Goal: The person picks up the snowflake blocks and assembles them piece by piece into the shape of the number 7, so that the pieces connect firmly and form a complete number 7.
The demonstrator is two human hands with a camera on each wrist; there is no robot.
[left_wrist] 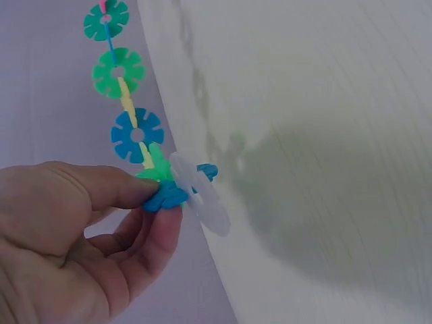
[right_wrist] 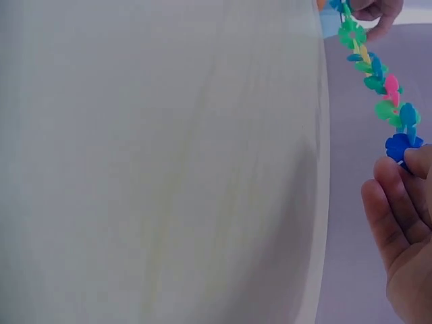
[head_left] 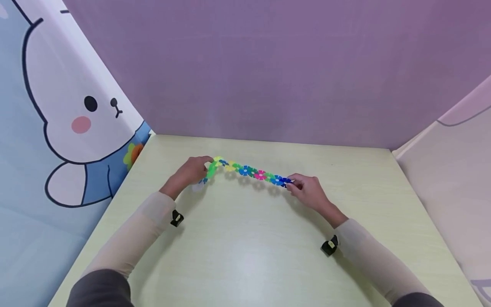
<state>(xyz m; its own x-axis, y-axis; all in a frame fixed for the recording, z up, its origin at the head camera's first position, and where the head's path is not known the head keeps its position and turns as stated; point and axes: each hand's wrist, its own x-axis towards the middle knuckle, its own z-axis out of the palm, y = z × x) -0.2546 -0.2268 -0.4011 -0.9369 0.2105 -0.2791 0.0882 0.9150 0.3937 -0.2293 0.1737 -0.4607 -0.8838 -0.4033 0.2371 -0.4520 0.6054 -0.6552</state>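
Note:
A chain of interlocking plastic snowflake discs, in blue, green, yellow and pink, stretches between the two hands above the table. My left hand pinches its left end. In the left wrist view, thumb and fingertips grip a blue disc, with a translucent white disc and a green one beside it. The chain bends near that hand, with a green part hanging lower. At the other end, my right hand pinches a dark blue disc between thumb and index finger, while its other fingers extend loosely.
The pale wooden table lies under both arms. A purple backdrop rises behind its far edge. On the left hangs a cloth printed with a cartoon rabbit; a pale cloth stands at the right.

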